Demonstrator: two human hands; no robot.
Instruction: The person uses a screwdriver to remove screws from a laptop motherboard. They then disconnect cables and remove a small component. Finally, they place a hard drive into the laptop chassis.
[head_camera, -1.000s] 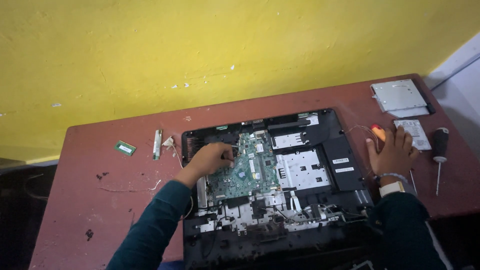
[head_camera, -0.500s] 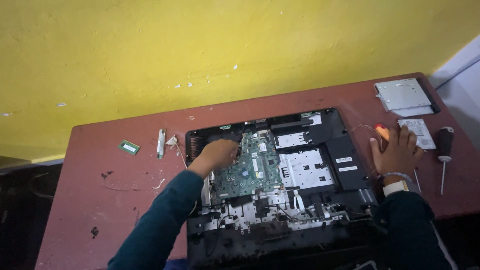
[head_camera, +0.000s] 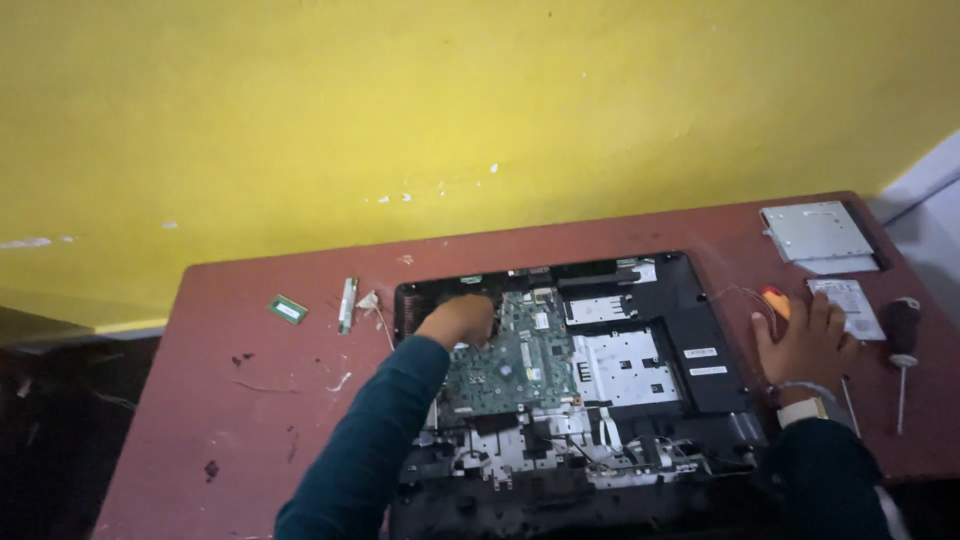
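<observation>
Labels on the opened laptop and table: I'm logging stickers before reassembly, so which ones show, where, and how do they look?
Two small white rectangular stickers on the black right part of the laptop base, one above the other.
White label covering the flat drive on the table, beside the right hand; print too small to tell.
White patch on the green board, near the left hand.
No screens or packages.
</observation>
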